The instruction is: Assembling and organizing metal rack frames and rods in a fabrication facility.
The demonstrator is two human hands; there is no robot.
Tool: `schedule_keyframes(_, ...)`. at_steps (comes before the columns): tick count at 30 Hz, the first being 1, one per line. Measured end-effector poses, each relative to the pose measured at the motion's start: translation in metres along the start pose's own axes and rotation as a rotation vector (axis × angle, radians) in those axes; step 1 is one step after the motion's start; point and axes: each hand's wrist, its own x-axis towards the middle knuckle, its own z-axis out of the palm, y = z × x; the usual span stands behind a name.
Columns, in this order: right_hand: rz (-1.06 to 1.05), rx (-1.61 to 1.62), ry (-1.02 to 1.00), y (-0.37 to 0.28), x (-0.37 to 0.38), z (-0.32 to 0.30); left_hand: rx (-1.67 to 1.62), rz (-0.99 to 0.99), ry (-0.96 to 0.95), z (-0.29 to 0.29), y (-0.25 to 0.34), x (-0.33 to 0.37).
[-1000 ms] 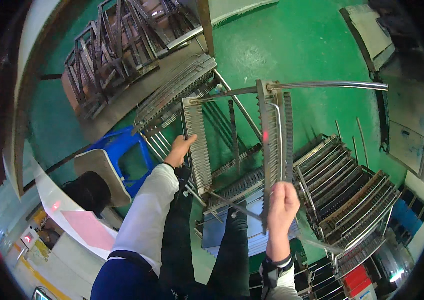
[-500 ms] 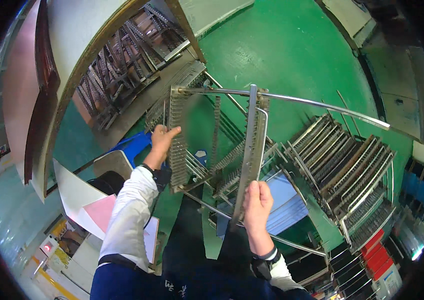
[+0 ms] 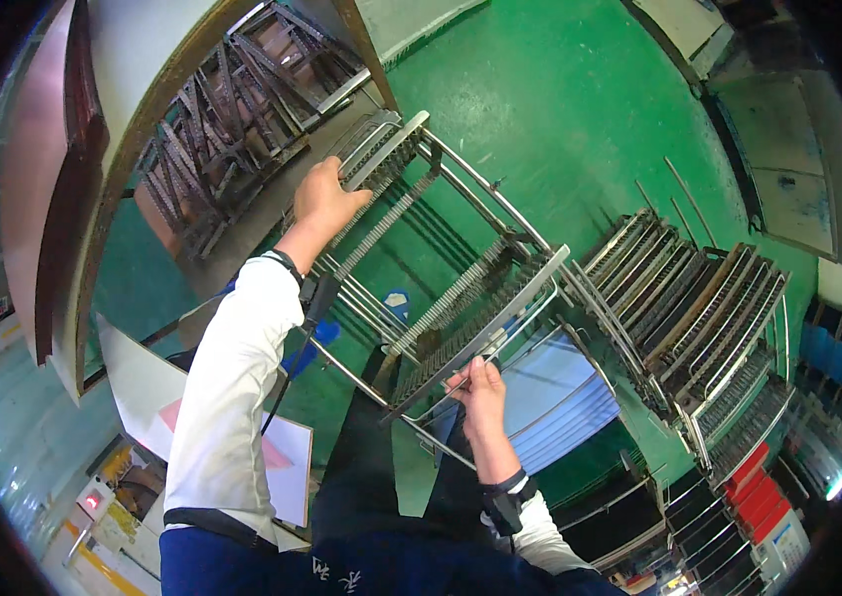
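Note:
Between my hands is a metal rack with slotted, comb-like side bars and chrome tubes. My left hand (image 3: 326,204) is closed over its far-left slotted bar (image 3: 391,149), thumb pointing inward along it. My right hand (image 3: 480,392) grips the right slotted bar (image 3: 500,318) near its lower end, beside a thin chrome loop handle. The rack is tilted across the space in front of my legs. More toothed bars and tubes (image 3: 460,293) show beneath it, and I cannot tell which belong to it and which to another rack below.
Similar slotted racks (image 3: 689,308) stand close together at the right. A light blue stack of panels (image 3: 560,397) lies right of my right hand. Many toothed bars (image 3: 242,109) fill a shelf at upper left. A white board (image 3: 287,477) lies beside my left arm, above green floor (image 3: 540,109).
The rack has turned clockwise and now lines up with the bars below. My left hand has moved up and away with its bar; my right hand has shifted slightly left.

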Motion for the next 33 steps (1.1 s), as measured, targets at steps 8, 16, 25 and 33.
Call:
schedule_keyframes(8,-0.015,0.061,0.093,0.021,0.054,-0.02,0.009,0.027,-0.026,0.031,-0.007,0.012)
schedule_keyframes(16,-0.264,0.052,0.204,0.043,0.075,-0.005,-0.023,0.111,0.025,0.032,-0.006,0.032)
schedule_keyframes(25,-0.166,0.048,0.154,0.022,0.085,-0.004,-0.004,0.078,-0.044,0.042,-0.032,0.043)
schedule_keyframes(33,-0.076,0.073,0.065,0.006,0.109,-0.006,0.011,-0.038,-0.209,0.05,-0.042,0.047)
